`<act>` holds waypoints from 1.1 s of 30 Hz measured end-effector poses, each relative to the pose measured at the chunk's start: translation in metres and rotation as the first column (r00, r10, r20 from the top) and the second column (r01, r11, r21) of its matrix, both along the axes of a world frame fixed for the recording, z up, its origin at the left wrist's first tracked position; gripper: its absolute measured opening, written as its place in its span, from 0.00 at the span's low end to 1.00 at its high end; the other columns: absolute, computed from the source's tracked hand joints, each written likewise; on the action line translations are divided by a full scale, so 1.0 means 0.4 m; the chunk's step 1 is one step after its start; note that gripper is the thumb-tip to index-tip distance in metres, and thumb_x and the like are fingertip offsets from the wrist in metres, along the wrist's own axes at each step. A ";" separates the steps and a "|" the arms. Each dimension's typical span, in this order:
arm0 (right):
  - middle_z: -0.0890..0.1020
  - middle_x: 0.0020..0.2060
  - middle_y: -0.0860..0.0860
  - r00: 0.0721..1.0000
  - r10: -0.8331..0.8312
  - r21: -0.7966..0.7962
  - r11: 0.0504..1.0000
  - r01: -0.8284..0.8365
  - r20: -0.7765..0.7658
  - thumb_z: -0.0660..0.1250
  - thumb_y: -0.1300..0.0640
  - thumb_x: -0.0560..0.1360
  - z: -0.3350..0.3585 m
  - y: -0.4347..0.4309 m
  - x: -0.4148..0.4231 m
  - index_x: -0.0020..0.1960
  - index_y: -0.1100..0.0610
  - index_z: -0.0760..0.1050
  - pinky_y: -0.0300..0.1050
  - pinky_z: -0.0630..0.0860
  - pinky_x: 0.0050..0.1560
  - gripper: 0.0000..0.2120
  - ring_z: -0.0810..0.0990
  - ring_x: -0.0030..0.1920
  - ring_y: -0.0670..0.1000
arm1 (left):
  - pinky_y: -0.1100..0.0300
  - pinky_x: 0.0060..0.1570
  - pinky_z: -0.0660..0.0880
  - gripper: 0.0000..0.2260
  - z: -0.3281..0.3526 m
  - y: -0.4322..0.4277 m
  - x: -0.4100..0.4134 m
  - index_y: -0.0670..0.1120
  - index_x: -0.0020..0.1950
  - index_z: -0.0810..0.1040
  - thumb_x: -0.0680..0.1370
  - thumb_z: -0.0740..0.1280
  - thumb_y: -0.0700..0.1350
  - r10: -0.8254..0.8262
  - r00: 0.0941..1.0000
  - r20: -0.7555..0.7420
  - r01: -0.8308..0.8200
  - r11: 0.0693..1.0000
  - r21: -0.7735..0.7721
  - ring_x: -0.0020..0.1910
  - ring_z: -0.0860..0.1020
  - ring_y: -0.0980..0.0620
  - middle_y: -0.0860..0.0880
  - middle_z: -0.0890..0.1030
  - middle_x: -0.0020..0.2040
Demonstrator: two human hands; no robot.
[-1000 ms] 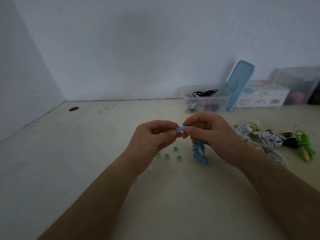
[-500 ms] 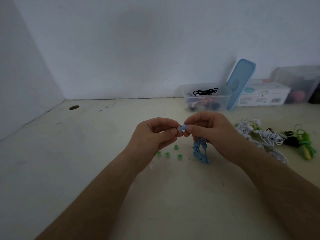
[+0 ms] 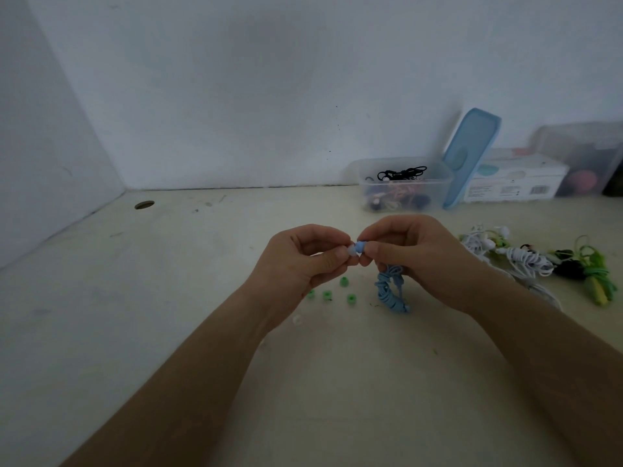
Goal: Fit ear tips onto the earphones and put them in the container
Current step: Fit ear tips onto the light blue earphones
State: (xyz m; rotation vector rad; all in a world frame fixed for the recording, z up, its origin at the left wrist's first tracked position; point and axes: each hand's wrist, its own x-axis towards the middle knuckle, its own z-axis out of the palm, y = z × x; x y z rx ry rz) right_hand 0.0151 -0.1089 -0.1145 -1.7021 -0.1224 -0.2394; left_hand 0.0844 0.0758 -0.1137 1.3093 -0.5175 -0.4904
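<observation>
Pinching ear tip (image 3: 350, 252) in left hand (image 3: 303, 261), blue earphone (image 3: 360, 246) in right hand (image 3: 418, 261); apparently mid-fit. Leaves several bundled earphones (image 3: 526, 261) for container (image 3: 365, 183)

I see the left hand (image 3: 303, 261) pinching a pale ear tip (image 3: 350, 251) against the blue earbud (image 3: 360, 246), which the right hand (image 3: 414, 257) pinches. The blue cable bundle (image 3: 391, 294) hangs below the right hand. Four green ear tips (image 3: 344, 282) lie on the desk (image 3: 168, 298) beside it.
</observation>
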 end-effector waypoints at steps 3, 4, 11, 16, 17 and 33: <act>0.86 0.39 0.56 1.000 0.006 -0.003 1.000 -0.006 0.005 0.71 0.55 0.68 -0.001 0.001 0.000 0.49 0.60 0.82 0.37 0.78 0.42 0.12 0.83 0.40 0.48 | 0.62 0.43 0.81 0.11 -0.001 -0.001 0.000 0.41 0.47 0.82 0.65 0.73 0.40 0.002 1.000 0.000 -0.002 1.000 0.010 0.44 0.85 0.47 0.42 0.86 0.44; 0.86 0.39 0.56 1.000 0.007 -0.002 1.000 -0.007 0.007 0.71 0.55 0.68 -0.001 0.002 0.000 0.49 0.61 0.81 0.37 0.78 0.42 0.12 0.83 0.40 0.48 | 0.62 0.43 0.81 0.11 -0.002 0.000 0.001 0.41 0.47 0.82 0.65 0.73 0.40 0.006 1.000 0.001 -0.006 1.000 0.009 0.44 0.85 0.47 0.42 0.86 0.44; 0.86 0.39 0.56 0.999 -0.015 0.000 1.000 0.015 0.036 0.71 0.57 0.69 -0.007 0.009 0.003 0.48 0.60 0.81 0.39 0.79 0.42 0.09 0.83 0.41 0.50 | 0.62 0.44 0.80 0.08 -0.006 -0.004 -0.001 0.41 0.47 0.82 0.69 0.72 0.37 0.038 0.999 0.016 -0.038 0.999 0.012 0.44 0.85 0.47 0.42 0.86 0.44; 0.86 0.38 0.55 0.999 -0.031 0.001 1.000 0.031 0.040 0.71 0.60 0.72 -0.009 0.012 0.005 0.48 0.62 0.80 0.38 0.78 0.41 0.07 0.83 0.40 0.49 | 0.62 0.44 0.80 0.07 -0.009 -0.006 0.000 0.41 0.47 0.82 0.69 0.72 0.36 0.052 0.999 0.011 -0.052 0.999 0.006 0.44 0.85 0.48 0.42 0.86 0.44; 0.86 0.38 0.55 0.999 -0.034 0.006 0.999 0.034 0.036 0.71 0.62 0.73 -0.009 0.012 0.005 0.48 0.62 0.80 0.38 0.78 0.40 0.05 0.83 0.39 0.48 | 0.62 0.44 0.80 0.09 -0.009 -0.007 0.001 0.41 0.47 0.82 0.68 0.72 0.38 0.050 0.999 0.010 -0.050 0.999 0.000 0.44 0.85 0.48 0.42 0.86 0.45; 0.84 0.37 0.53 0.949 -0.238 0.280 0.915 0.291 -0.209 0.71 0.60 0.75 0.027 0.002 -0.001 0.48 0.58 0.82 0.43 0.79 0.34 0.03 0.83 0.35 0.49 | 0.63 0.33 0.75 0.04 -0.008 -0.031 -0.037 0.51 0.45 0.78 0.75 0.73 0.46 0.023 0.789 0.614 -0.281 0.902 0.328 0.33 0.76 0.54 0.54 0.80 0.38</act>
